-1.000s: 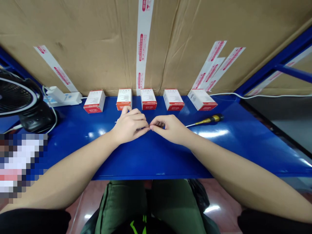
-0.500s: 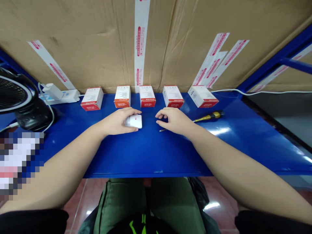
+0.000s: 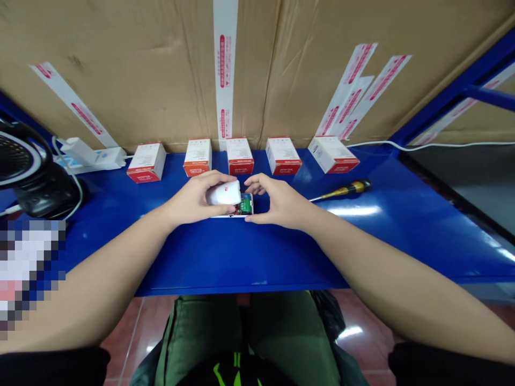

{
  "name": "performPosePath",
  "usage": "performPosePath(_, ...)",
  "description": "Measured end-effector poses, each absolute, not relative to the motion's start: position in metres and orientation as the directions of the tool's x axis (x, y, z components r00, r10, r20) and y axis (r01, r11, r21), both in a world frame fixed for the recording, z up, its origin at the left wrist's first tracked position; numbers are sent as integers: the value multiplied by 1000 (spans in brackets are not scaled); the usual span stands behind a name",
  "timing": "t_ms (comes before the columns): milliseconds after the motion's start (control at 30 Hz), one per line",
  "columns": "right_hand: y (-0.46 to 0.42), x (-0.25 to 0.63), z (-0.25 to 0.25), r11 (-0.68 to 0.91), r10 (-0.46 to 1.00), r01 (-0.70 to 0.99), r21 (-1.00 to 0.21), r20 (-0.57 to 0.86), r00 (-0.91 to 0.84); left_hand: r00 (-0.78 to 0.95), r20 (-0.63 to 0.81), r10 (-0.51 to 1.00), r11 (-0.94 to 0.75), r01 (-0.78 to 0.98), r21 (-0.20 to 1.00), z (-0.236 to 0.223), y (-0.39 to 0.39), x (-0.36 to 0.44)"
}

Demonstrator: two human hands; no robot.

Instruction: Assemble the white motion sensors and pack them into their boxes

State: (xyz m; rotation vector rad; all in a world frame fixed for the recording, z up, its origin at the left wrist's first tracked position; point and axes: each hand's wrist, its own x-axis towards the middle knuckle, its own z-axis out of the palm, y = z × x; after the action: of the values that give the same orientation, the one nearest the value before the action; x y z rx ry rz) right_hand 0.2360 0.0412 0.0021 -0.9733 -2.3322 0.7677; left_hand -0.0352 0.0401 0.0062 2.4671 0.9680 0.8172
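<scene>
My left hand [image 3: 197, 199] is closed round a white plastic cover [image 3: 225, 194] with a small red mark, lifted and tilted over its white base. The opened base [image 3: 246, 210] lies on the blue table and shows a green part with lettering and some red wires. Much of the base is hidden under the cover and my left fingers. My right hand [image 3: 277, 201] is at the right end of the base, thumb and fingers apart. Its thumb tip reaches the base's near corner; whether it presses there I cannot tell. Right of that hand lies a yellow-and-black screwdriver [image 3: 341, 189].
Several white-and-red boxes [image 3: 240, 155] stand in a row along the cardboard wall [image 3: 153, 64]. A black fan [image 3: 40, 177] and a white power strip [image 3: 100, 159] are at the left. The blue table [image 3: 257, 257] ends just before my lap.
The white housing has come apart: my left hand now has the cover raised, and the base with its green part shows. My right hand has moved left to the base. The view has shifted slightly.
</scene>
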Motion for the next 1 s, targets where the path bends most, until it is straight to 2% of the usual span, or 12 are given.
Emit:
performPosePath(167,45,245,6,654,703,498,-569,215,-678,559,336,758,-652,626,428,20,47,-61)
performPosePath(300,47,252,7,690,673,535,-488,160,-722,547,204,812,-584,757,293,18,52,-72)
performPosePath(467,44,253,10,681,685,560,-472,139,-715,565,79,821,-565,788,244,16,55,-74)
performPosePath(567,43,252,10,677,690,568,-468,136,-711,587,149,796,-605,759,241,20,50,-69)
performPosePath(667,40,250,11,671,703,586,-454,140,-697,671,253,696,-716,622,317,22,40,-55)
performPosePath(767,36,249,12,663,718,613,-430,135,-683,752,250,610,-783,522,339,17,33,-38)
performPosePath(900,31,248,16,675,713,626,-390,128,-689,761,238,604,-789,528,314,8,31,-25)
performPosePath(1000,28,248,20,687,704,633,-357,111,-701,754,287,591,-799,498,337,7,31,-24)
